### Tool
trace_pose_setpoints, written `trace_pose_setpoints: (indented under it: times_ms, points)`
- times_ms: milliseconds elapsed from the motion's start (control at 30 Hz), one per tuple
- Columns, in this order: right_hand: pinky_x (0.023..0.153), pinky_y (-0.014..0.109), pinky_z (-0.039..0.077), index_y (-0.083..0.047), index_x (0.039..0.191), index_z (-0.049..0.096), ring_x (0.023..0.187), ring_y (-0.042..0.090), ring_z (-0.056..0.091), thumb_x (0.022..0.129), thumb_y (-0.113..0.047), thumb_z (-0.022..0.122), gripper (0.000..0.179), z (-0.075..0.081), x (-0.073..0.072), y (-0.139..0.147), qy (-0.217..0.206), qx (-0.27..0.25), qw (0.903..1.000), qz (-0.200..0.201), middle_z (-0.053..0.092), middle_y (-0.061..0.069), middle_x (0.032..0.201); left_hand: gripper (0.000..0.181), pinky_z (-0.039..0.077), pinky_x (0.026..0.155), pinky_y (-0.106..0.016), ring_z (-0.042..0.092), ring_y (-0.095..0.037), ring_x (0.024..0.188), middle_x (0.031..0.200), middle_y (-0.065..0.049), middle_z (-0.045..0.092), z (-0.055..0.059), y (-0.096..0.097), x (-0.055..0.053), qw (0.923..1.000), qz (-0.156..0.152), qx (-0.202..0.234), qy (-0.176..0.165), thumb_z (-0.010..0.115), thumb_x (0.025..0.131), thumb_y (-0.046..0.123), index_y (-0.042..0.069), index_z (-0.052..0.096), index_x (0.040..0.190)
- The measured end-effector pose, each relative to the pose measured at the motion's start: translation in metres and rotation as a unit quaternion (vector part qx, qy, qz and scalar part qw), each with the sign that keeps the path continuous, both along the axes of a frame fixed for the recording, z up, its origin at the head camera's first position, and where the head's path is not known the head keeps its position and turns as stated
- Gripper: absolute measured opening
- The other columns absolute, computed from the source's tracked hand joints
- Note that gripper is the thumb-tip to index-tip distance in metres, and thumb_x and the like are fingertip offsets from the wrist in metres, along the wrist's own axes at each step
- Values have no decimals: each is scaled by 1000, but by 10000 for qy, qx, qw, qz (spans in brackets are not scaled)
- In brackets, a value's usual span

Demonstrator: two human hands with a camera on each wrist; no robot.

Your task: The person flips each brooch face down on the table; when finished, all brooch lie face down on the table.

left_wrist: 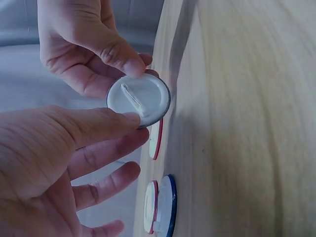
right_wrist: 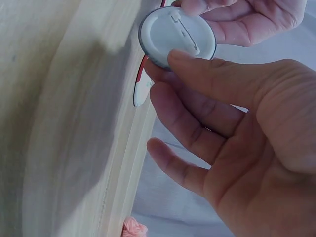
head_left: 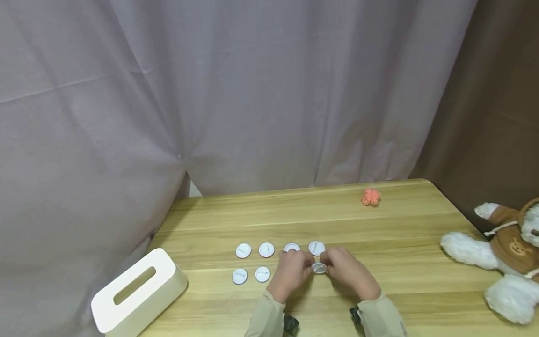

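Note:
Both hands pinch one round pin badge (head_left: 319,267), holding it just above the wooden table with its white pin back up. My left hand (head_left: 291,272) grips the near rim in the left wrist view, thumb on the back of the badge (left_wrist: 138,98) and the other fingers spread. On the opposite rim, my right hand (head_left: 348,272) pinches between thumb and fingers; in the right wrist view its thumb (right_wrist: 212,74) lies over the edge near the pin bar. Behind the hands lie a badge (head_left: 316,248) and another (head_left: 292,246) partly hidden by the left hand.
Several more badges lie pin side up to the left, among them one in the back row (head_left: 243,250) and one in front (head_left: 239,276). A white tissue box cover (head_left: 168,276) stands at left. Coral yarn (head_left: 371,197) sits at the back right, a plush toy (head_left: 509,248) at far right.

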State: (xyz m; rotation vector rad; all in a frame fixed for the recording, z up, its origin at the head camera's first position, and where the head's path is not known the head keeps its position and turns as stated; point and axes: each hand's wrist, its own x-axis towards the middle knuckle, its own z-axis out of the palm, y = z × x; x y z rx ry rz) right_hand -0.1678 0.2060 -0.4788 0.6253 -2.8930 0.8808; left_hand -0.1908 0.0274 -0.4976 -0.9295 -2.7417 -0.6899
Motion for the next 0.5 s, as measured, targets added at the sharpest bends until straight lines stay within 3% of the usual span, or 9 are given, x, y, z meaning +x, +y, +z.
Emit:
trace_pose_setpoints:
  times_ms: [267, 500]
  points:
    - [58, 27, 43, -14, 67, 64, 61, 5, 47, 71, 13, 69, 28, -3, -3, -1, 242, -28, 9997, 97, 58, -9, 65, 13, 39, 74, -36, 56, -8, 68, 67, 13, 68, -2, 2, -1, 10000, 34, 18, -27, 82, 76, 14, 19, 73, 84]
    - [57, 27, 42, -15, 67, 59, 59, 7, 43, 70, 13, 69, 31, -9, -4, -5, 371, 24, 9991, -202, 52, -8, 63, 25, 39, 77, -37, 57, -9, 71, 69, 13, 70, -4, 3, -2, 9999, 67, 36, -134, 83, 74, 10, 18, 66, 90]
